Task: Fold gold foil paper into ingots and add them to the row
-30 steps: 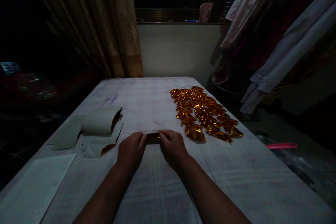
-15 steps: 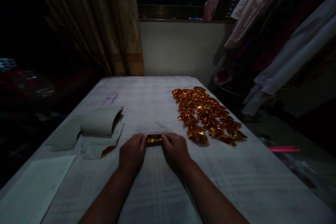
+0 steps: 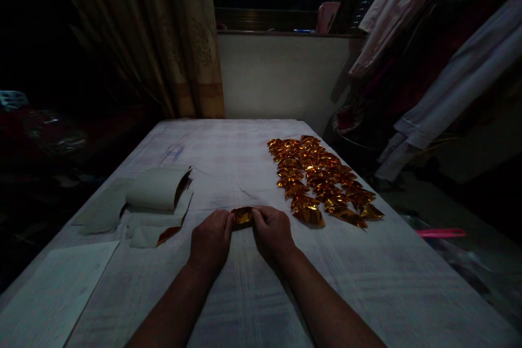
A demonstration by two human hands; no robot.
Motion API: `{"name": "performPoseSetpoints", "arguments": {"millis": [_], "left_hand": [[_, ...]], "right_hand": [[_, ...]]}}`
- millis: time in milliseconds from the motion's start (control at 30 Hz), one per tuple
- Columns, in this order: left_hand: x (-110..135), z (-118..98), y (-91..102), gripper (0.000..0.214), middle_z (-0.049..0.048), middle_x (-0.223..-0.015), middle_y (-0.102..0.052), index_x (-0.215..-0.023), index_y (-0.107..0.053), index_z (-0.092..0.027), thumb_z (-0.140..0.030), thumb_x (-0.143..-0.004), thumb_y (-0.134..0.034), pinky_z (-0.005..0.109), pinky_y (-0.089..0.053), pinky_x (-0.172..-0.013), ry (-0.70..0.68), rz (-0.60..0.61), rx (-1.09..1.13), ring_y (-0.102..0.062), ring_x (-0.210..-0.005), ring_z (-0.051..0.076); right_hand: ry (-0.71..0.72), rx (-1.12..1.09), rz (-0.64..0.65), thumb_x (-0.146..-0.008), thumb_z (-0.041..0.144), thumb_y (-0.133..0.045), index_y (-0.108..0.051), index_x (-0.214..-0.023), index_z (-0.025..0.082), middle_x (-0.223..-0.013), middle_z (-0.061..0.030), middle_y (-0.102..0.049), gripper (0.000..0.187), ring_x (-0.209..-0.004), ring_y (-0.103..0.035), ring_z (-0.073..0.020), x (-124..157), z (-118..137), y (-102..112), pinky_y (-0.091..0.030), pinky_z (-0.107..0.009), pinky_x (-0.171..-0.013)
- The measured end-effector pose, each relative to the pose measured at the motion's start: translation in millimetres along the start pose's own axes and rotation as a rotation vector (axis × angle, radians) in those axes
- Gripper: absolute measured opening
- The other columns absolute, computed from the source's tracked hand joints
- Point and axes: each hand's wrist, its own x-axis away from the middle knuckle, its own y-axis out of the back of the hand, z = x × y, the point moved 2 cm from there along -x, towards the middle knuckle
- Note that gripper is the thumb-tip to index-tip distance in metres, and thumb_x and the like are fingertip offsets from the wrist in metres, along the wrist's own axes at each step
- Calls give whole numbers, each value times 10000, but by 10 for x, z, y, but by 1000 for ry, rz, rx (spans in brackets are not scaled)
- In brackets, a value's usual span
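Between my two hands is a gold foil paper ingot (image 3: 242, 216), its middle bulging open like a small boat. My left hand (image 3: 211, 236) pinches its left end between thumb and fingers. The right end is gripped the same way by my right hand (image 3: 272, 231). To the right, several folded gold foil ingots (image 3: 308, 212) lie in rows on the cloth. On the left sit loose sheets of foil paper (image 3: 153, 189), pale backs up, some curled, with gold showing at the edges.
A checked pale cloth (image 3: 253, 304) covers the table. At the near left lies a flat white sheet (image 3: 53, 288). A curtain (image 3: 191, 54) hangs behind on the left, clothes (image 3: 440, 87) on the right. A pink handle (image 3: 441, 233) shows beyond the right edge.
My left hand has shifted slightly right, closer to my right hand. The foil piece between them has gone from a narrow flat strip to a wider, opened shape.
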Motion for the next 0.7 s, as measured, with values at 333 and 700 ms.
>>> {"name": "performPoseSetpoints", "arguments": {"millis": [333, 700], "left_hand": [[-13, 8, 13, 288, 54, -928, -709, -907, -637, -207, -273, -1028, -384, 277, -440, -723, -11, 4, -7, -667, -873, 201], [-9, 12, -19, 297, 53, -915, -705, -909, -629, -213, -283, -1028, -367, 275, -438, -711, -33, 13, -16, -662, -871, 197]], "right_hand": [[46, -101, 3, -903, 239, -540, -811, -887, 237, -874, -44, -795, 271, -823, -736, -202, 19, 14, 16, -522, -265, -751], [43, -140, 24, -906, 270, -520, -807, -899, 250, -899, -38, -797, 287, -843, -731, -199, 13, 16, 18, -533, -275, -788]]}}
